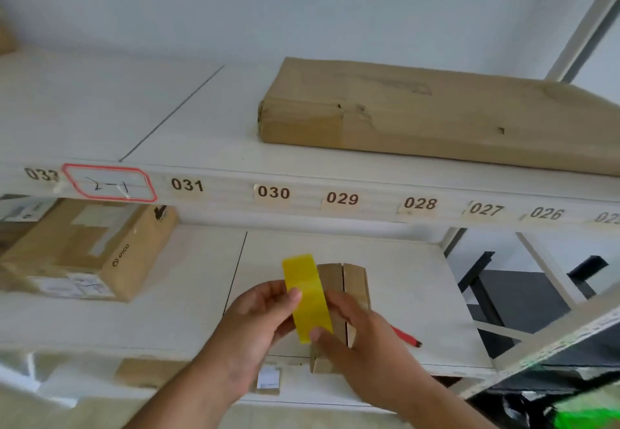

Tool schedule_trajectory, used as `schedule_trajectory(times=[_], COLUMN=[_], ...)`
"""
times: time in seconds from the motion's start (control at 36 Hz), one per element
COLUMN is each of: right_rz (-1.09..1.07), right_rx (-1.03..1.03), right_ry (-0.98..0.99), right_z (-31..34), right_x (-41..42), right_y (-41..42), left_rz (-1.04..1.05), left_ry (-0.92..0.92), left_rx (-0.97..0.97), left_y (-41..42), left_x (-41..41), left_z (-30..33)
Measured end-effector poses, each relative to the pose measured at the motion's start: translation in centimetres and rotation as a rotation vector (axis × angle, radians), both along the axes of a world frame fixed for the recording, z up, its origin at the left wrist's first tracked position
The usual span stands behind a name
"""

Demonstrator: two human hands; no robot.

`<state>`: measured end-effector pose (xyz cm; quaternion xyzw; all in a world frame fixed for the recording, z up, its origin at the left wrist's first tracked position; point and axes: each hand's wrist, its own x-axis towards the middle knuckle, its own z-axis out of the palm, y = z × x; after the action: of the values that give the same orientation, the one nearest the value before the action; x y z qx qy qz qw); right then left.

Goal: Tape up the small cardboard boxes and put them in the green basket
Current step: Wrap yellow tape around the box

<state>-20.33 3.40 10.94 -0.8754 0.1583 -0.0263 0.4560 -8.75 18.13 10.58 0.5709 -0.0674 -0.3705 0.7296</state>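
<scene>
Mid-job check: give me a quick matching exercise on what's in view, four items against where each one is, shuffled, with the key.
Items:
1. yellow tape strip
2. small cardboard box
3. long flat carton
4. red pen

Places:
A. lying on the upper shelf
B. on the lower shelf, right of the right hand
C. pinched between the left hand and the right hand
D. just behind the tape, flaps meeting at a seam

Pairs: 1-C, 2-D, 3-A, 4-B
</scene>
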Motion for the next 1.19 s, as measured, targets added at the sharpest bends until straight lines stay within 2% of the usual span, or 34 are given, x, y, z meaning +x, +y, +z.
schedule_trajectory(times=[0.08, 0.14, 0.17, 0.22, 0.28, 0.36, 0.5, 0.58, 0.78, 0.92, 1.0, 1.14, 1.19], right_rz=[-0.015, -0.037, -0.053, -0.090, -0.102, -0.116, -0.146, -0.130, -0.045, 0.032, 0.048, 0.001, -0.052], right_rx=[0.022, 0.047, 0.053, 0.040, 0.010, -0.025, -0.092, -0.142, -0.189, -0.241, -0.244, -0.176, -0.100], right_ry=[-0.017, -0.035, -0.047, -0.062, -0.045, -0.010, 0.071, 0.102, 0.174, 0.188, 0.224, 0.231, 0.219], right_z=[0.6, 0.7, 0.6, 0.3, 0.0, -0.4, -1.2, -2.2, -3.4, -3.5, -3.3, -3.3, -3.5], right_x=[-0.1, -0.3, -0.4, -0.6, -0.8, -1.1, -1.7, -2.1, -3.4, -3.7, -3.5, -2.9, -2.5], right_y=[0.0, -0.2, -0.3, -0.4, -0.2, -0.1, -0.3, -0.4, -0.7, -0.8, -0.8, -0.5, -0.7], left_rz=[-0.053, -0.058, -0.043, -0.037, -0.132, -0.244, -0.095, -0.079, -0.236, -0.311, -0.300, -0.263, -0.239], left_ry=[-0.047, -0.171, -0.321, -0.767, -1.132, -1.329, -1.382, -1.361, -0.788, -0.647, -0.784, -1.273, -1.366], left_rx=[-0.029, 0.054, 0.151, 0.351, 0.427, 0.461, 0.474, 0.442, 0.467, 0.475, 0.519, 0.550, 0.518], left_y=[-0.3, -0.6, -0.5, -0.3, -0.4, -1.1, -1.5, -1.6, -1.4, -0.9, -0.7, -0.3, -0.5], left_x=[-1.3, -1.4, -1.2, -0.5, 0.0, -0.6, -2.7, -3.3, -2.5, -2.0, -2.0, -2.5, -2.6], left_z=[1.3, 1.4, 1.1, 0.6, -0.2, -1.5, -3.3, -4.7, -4.3, -4.3, -4.3, -3.8, -2.8])
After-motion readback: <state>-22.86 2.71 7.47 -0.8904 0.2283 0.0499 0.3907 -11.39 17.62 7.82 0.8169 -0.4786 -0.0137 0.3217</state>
